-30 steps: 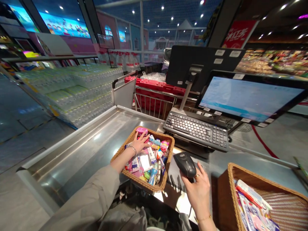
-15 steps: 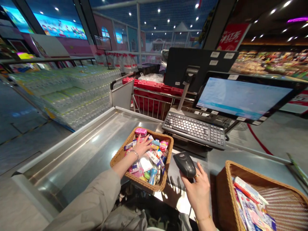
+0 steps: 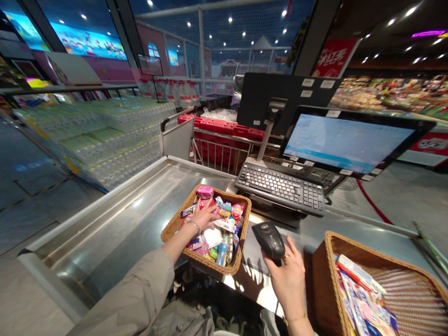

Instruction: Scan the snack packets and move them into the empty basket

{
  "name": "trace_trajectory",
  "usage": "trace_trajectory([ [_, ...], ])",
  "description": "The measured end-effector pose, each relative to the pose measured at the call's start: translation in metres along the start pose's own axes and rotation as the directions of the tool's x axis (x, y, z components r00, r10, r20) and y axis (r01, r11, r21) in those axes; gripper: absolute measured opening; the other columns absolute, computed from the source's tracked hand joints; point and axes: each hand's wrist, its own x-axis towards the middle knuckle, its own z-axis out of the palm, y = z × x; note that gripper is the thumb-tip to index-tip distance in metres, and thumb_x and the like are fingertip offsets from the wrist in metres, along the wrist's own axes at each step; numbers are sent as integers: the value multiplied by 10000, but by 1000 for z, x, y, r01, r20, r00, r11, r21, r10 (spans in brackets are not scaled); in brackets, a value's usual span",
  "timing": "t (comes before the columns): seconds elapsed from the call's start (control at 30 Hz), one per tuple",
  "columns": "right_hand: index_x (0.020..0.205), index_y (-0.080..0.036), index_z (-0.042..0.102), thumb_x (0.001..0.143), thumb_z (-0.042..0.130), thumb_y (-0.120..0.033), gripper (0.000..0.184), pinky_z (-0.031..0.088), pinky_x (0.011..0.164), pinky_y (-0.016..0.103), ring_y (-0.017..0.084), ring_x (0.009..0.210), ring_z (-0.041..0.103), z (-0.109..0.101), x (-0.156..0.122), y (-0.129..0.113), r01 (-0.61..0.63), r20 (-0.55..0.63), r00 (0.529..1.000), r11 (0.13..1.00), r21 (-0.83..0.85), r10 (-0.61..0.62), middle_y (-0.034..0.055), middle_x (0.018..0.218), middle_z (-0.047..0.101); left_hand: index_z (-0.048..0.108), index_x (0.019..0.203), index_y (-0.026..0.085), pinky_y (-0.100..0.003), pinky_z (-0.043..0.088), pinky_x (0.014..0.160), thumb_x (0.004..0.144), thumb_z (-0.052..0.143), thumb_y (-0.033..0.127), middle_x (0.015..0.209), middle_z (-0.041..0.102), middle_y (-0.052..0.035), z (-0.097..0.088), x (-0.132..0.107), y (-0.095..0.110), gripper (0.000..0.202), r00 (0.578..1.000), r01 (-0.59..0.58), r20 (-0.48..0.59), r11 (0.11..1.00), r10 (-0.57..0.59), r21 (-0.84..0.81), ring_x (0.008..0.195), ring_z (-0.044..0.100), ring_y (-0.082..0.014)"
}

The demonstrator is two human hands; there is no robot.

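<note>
My left hand reaches into a wicker basket full of small colourful snack packets. Its fingers lie spread over the packets near the far end, just below a pink packet. I see nothing lifted in it. My right hand is wrapped round the handle of a black barcode scanner, held above the steel counter to the right of that basket. A beige sleeve covers my left arm, and both wrists wear a thin bracelet.
A second wicker basket with flat printed packets stands at the right. Behind the scanner are a black keyboard and a lit monitor. The steel counter runs left. Red shopping baskets sit behind a rail.
My left hand has drawn back slightly from the pink packet and now lies over the packets in the middle of the basket. The right hand and scanner have barely moved.
</note>
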Motion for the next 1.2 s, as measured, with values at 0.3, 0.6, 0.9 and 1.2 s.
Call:
trace_trajectory([
  [0.3, 894, -184, 699, 767, 616, -474, 327, 349, 1049, 529, 320, 1273, 472, -6, -4, 3, 36, -25, 999, 999, -11, -37, 114, 1070, 704, 707, 1068, 345, -710, -157, 1055, 776, 696, 493, 1473, 465, -29, -2, -5, 6, 328, 997, 75, -28, 997, -75, -7, 1457, 178, -361],
  [0.6, 932, -182, 703, 767, 613, -482, 354, 342, 1059, 517, 319, 1278, 465, -11, -9, 5, 20, -24, 1000, 1000, -11, -20, 113, 1098, 698, 720, 846, 281, -693, -190, 1061, 764, 725, 428, 1352, 597, -7, -4, 0, 11, 169, 992, 115, -46, 993, -114, 6, 1453, 214, -337],
  [0.9, 923, -190, 704, 764, 609, -479, 343, 327, 1067, 511, 314, 1280, 462, -16, -7, 4, 7, -27, 1000, 1000, 0, -7, 114, 1103, 694, 641, 794, 218, -731, -156, 1053, 703, 780, 394, 1391, 562, -43, -12, 3, 19, 242, 991, 109, -79, 993, -105, 45, 1450, 223, -344],
  [1.2, 899, -188, 690, 780, 591, -469, 320, 327, 1042, 527, 329, 1267, 474, -14, -2, 3, 73, -43, 996, 996, -49, -75, 119, 1065, 704, 644, 843, 227, -714, -174, 1082, 778, 708, 368, 1428, 521, -58, -32, -5, 39, 167, 958, 171, -247, 982, -146, 84, 1465, 164, -356],
])
